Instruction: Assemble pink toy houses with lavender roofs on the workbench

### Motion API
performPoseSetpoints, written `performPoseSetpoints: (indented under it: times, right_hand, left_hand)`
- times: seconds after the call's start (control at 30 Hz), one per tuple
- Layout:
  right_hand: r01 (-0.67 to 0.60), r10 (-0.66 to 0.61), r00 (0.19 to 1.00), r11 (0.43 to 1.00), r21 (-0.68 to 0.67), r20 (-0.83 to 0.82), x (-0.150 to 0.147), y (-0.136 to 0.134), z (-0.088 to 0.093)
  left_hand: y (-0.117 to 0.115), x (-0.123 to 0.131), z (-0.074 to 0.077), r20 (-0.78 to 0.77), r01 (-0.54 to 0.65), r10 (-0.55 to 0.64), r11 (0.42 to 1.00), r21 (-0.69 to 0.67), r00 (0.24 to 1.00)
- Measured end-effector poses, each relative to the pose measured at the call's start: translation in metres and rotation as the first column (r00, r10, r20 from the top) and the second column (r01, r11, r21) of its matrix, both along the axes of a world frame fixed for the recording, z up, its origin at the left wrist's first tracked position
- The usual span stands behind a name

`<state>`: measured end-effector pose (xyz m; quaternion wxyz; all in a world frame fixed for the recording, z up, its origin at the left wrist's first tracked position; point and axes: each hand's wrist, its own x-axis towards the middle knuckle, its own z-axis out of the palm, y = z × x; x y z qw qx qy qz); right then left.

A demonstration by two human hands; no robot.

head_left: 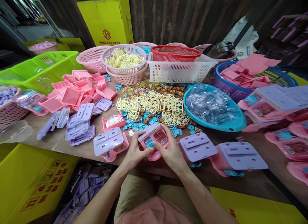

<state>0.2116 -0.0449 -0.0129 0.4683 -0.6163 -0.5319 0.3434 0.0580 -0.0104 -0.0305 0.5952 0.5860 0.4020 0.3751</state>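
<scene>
Between my two hands, over the table's near edge, is a pink and purple toy pet house (154, 141) with a blue piece and a round brown piece in its front. My left hand (137, 147) grips its left side, thumb at the lower front. The right side is held by my right hand (169, 148), its thumb also on the front. Left of my hands stands another toy house with a purple roof (108, 141). Two more purple-roofed houses, one nearer (197, 147) and one farther right (243, 155), stand beyond my right hand.
Purple panels (80, 129) and pink trays (81, 89) lie in piles on the left. Cream frames (154, 103) and small blue parts spread across the middle. A blue basin (234, 124) holds clear parts. Finished-looking houses (276, 102) are stacked right. Yellow cartons (29, 182) stand below the table.
</scene>
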Motion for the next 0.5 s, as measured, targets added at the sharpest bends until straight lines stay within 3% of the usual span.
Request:
performPoseSetpoints:
  times: [0.3,0.5]
  right_hand:
    - [0.067,-0.071,0.996,0.996,0.065,0.06,-0.003,-0.014,-0.005]
    - [0.043,-0.074,0.955,0.993,0.114,0.287,-0.003,-0.043,-0.038]
  left_hand:
    - [-0.004,-0.004,0.003,-0.11,0.07,-0.06,0.994,0.088,0.992]
    - [-0.01,-0.015,0.01,-0.426,0.324,-0.171,0.891,0.319,0.888]
